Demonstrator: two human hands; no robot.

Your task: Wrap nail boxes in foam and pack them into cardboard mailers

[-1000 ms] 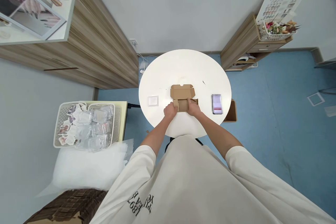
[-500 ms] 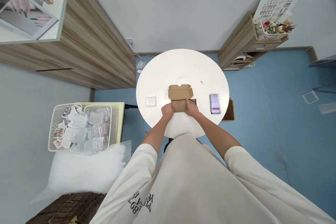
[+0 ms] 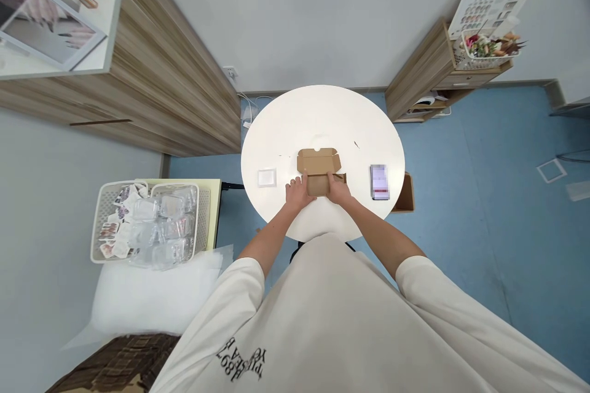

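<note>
Head view, looking down: I stand at a round white table (image 3: 322,112), both bare hands on an open brown cardboard box (image 3: 318,185) in front of me, nearer my edge than the wall. Its lid (image 3: 319,163) lies back, away from me, with the side flaps spread, and its shallow base sits between my hands.

My right hand (image 3: 339,190) holds the base's right end, thumb along the inside, fingers bent over the outside. My left hand (image 3: 297,193) is at the left end, fingers loosely spread, thumb at the edge; I cannot tell whether it pinches the card or only presses it.

To shape this base well, I judge, each end wall should be pressed squarely along its crease, thumb inside and fingers outside, with even force from both hands so the thin card does not skew or buckle. The right end, where a panel seems to slant, deserves the closer check.

A small white tray-like piece (image 3: 267,177) lies to my left and a phone (image 3: 379,182) to my right, both well apart from the box.
</note>
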